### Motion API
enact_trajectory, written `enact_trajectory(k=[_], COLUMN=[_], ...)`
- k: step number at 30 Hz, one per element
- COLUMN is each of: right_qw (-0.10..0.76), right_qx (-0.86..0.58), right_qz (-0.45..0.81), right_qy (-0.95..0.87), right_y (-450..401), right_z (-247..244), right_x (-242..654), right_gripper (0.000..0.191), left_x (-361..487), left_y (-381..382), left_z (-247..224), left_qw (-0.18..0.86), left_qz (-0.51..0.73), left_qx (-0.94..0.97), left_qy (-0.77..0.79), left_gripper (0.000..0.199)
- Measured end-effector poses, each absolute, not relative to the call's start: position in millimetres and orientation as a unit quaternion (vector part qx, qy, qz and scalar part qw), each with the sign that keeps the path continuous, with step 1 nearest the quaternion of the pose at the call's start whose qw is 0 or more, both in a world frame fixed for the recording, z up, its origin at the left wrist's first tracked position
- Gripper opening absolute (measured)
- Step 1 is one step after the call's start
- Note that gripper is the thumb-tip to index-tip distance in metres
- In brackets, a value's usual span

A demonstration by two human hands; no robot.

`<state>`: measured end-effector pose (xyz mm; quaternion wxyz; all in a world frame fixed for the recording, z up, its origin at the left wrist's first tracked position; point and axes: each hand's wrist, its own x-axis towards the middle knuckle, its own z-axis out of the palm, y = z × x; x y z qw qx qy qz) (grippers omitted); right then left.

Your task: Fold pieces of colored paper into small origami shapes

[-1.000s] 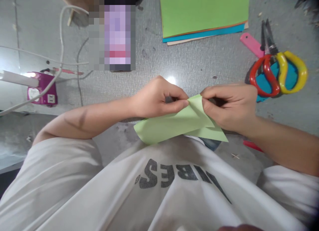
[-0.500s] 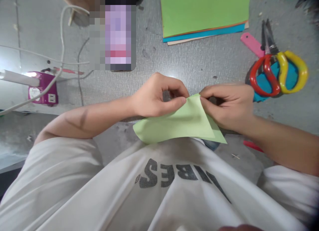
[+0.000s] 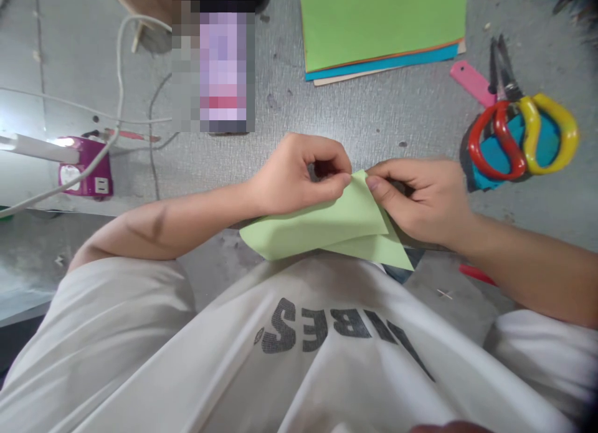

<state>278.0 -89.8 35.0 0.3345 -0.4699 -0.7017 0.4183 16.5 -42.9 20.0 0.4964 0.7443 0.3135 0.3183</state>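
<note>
A light green sheet of paper (image 3: 322,224) is bent over on itself at the table's near edge, its lower layer showing past the upper one at the right. My left hand (image 3: 303,174) pinches its top edge between thumb and forefinger. Close beside it, my right hand (image 3: 420,196) grips the paper near the top corner, thumb on the near side. The left end of the sheet curls loosely, and its lower right corner points down toward my shirt. The other fingers of both hands are curled in.
Colored paper (image 3: 383,25) lies stacked at the back, green on top. Scissors (image 3: 521,128) with red and yellow handles rest on a blue piece at right, beside a pink-handled tool (image 3: 471,84). A blurred phone (image 3: 223,71), white cable (image 3: 119,78) and purple adapter (image 3: 91,168) are at left.
Both hands have shifted slightly left with the paper. The upper layer's lower right corner has lifted away from the lower layer, so more of the lower layer shows.
</note>
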Motion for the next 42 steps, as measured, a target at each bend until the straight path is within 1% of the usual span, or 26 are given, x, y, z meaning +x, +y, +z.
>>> enact_trajectory(k=[4, 7, 12, 14, 16, 17, 19, 20, 21, 22, 23, 25, 26, 28, 30, 31, 32, 33, 35, 37, 40, 42], right_qw=[0.319, 0.311, 0.290, 0.282, 0.285, 0.298, 0.360, 0.404, 0.452, 0.502, 0.541, 0.590, 0.592, 0.595, 0.570, 0.561, 0.551, 0.553, 0.556, 0.530, 0.498, 0.498], right_qx=[-0.452, -0.433, -0.432, -0.432, -0.439, -0.450, -0.476, -0.489, -0.498, -0.499, -0.493, -0.457, -0.432, -0.363, -0.337, -0.334, -0.335, -0.327, -0.315, -0.335, -0.323, -0.290], right_qz=[0.437, 0.442, 0.473, 0.496, 0.498, 0.487, 0.438, 0.403, 0.361, 0.311, 0.259, 0.148, 0.095, -0.021, -0.081, -0.093, -0.102, -0.114, -0.150, -0.174, -0.178, -0.165], right_qy=[-0.709, -0.721, -0.711, -0.698, -0.691, -0.686, -0.672, -0.660, -0.646, -0.634, -0.630, -0.649, -0.673, -0.716, -0.745, -0.752, -0.758, -0.757, -0.754, -0.760, -0.785, -0.800], right_y=[-87, -86, -83, -82, -82, -81, -80, -78, -75, -72, -69, -62, -59, -56, -56, -55, -54, -53, -47, -40, -33, -31], right_z=[31, 30, 32, 32, 30, 28, 27, 27, 27, 28, 30, 34, 36, 38, 38, 36, 33, 29, 19, 9, -2, -4], right_x=[279, 278, 281, 282, 282, 283, 284, 285, 288, 292, 298, 311, 318, 330, 337, 338, 339, 339, 338, 337, 339, 342], right_gripper=[0.028, 0.034, 0.039, 0.040, 0.039, 0.037, 0.029, 0.022, 0.016, 0.012, 0.009, 0.008, 0.009, 0.016, 0.018, 0.014, 0.008, 0.008, 0.019, 0.026, 0.025, 0.025], left_x=[17, 18, 21, 22, 19, 17, 6, -1, -8, -16, -23, -33, -37, -42, -47, -50, -53, -56, -62, -66, -66, -63], left_y=[-39, -37, -36, -35, -30, -27, -16, -10, -3, 3, 8, 14, 15, 14, 14, 15, 17, 20, 26, 31, 33, 33], left_z=[18, 15, 11, 11, 13, 14, 20, 25, 30, 35, 41, 51, 54, 58, 54, 48, 41, 32, 11, -8, -23, -21], left_qw=[0.539, 0.570, 0.588, 0.586, 0.583, 0.585, 0.597, 0.601, 0.596, 0.571, 0.524, 0.411, 0.353, 0.235, 0.081, 0.009, -0.046, -0.081, -0.108, -0.107, -0.109, -0.118], left_qz=[0.306, 0.294, 0.287, 0.287, 0.293, 0.295, 0.284, 0.273, 0.262, 0.263, 0.287, 0.331, 0.373, 0.446, 0.532, 0.543, 0.535, 0.520, 0.503, 0.505, 0.496, 0.492], left_qx=[0.720, 0.702, 0.687, 0.684, 0.680, 0.678, 0.680, 0.689, 0.704, 0.729, 0.756, 0.793, 0.801, 0.814, 0.806, 0.807, 0.812, 0.816, 0.820, 0.822, 0.829, 0.828], left_qy=[0.312, 0.310, 0.315, 0.325, 0.334, 0.334, 0.316, 0.300, 0.284, 0.270, 0.269, 0.305, 0.307, 0.287, 0.246, 0.233, 0.228, 0.240, 0.250, 0.243, 0.234, 0.242], left_gripper=[0.014, 0.017, 0.021, 0.028, 0.042, 0.051, 0.069, 0.075, 0.076, 0.070, 0.065, 0.054, 0.052, 0.041, 0.025, 0.019, 0.022, 0.028, 0.033, 0.029, 0.023, 0.025])
